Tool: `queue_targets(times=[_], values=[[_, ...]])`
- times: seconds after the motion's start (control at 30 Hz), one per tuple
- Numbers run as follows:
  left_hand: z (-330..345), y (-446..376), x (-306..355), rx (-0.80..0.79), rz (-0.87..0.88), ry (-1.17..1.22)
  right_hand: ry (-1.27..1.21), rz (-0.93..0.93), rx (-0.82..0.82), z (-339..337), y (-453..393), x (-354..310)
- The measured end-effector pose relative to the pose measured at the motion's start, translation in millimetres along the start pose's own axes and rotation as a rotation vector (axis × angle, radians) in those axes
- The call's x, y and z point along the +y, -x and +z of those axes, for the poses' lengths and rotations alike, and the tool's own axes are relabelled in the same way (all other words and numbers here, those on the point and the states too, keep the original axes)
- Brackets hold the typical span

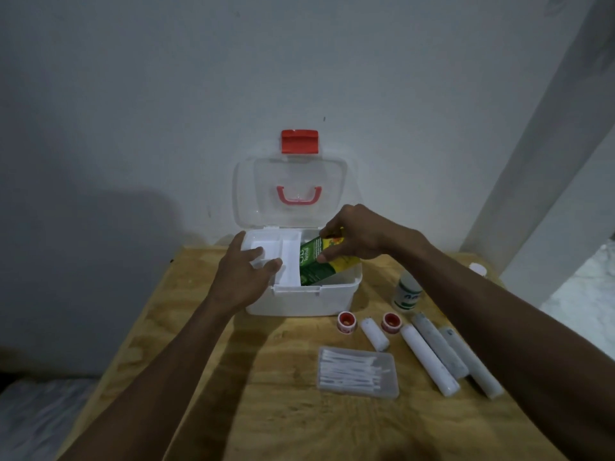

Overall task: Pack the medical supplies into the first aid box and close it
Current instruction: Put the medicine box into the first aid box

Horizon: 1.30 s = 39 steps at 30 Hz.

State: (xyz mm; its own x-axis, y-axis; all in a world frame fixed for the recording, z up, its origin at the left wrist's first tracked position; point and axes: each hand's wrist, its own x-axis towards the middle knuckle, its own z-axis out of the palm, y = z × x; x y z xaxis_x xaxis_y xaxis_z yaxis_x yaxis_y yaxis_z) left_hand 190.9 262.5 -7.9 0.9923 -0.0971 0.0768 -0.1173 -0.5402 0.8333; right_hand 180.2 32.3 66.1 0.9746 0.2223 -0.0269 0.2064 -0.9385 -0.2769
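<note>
White first aid box (301, 299) lid up, green carton (314, 264) tilted inside, rolls (429, 359) and swab case (357, 372) on table

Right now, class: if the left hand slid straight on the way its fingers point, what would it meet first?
Most likely the green carton held by the right hand. The left hand rests on the box's white inner tray, fingers pointing right and away; depth is unclear.

Lower end of green carton (316, 261) sunk behind first aid box (299, 302) front wall, out of sight. Print on carton too blurred to read beyond a word. Small bottle (407, 294) partly covered by right forearm; label unreadable. White-capped item (478, 268) behind that arm, barely showing. Both arms cut by bottom edge.
</note>
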Motion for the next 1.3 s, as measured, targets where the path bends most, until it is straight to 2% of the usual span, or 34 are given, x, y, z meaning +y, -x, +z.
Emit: queue_targets(times=[0.3, 0.57, 0.67, 0.77, 1.07, 1.2, 1.3], values=[[0.1, 3.0, 3.5, 0.018, 0.05, -0.082, -0.091, 0.025, -0.123, 27.5, -12.8, -4.2], [-0.9, 4.6, 6.1, 0.022, 0.057, -0.09, 0.188, -0.034, -0.243, 39.3, -16.6, -13.8], [-1.7, 5.6, 6.9, 0.021, 0.044, -0.073, 0.202, -0.02, -0.283, 39.4, -22.1, -15.3], [-1.6, 5.9, 7.6, 0.023, 0.043, -0.08, 0.014, 0.049, -0.29, 38.6, -23.8, -15.8], [-1.6, 5.4, 6.8, 0.024, 0.042, -0.11, -0.477, 0.229, -0.154, 38.7, -11.4, -18.1], [-1.6, 5.7, 8.4, 0.026, 0.044, -0.114, -0.599, 0.248, -0.105, 45.7, -6.1, -23.4], [-1.8, 6.7, 9.2, 0.025, 0.045, -0.108, -0.575, 0.202, -0.053, 51.5, -3.8, -27.6]])
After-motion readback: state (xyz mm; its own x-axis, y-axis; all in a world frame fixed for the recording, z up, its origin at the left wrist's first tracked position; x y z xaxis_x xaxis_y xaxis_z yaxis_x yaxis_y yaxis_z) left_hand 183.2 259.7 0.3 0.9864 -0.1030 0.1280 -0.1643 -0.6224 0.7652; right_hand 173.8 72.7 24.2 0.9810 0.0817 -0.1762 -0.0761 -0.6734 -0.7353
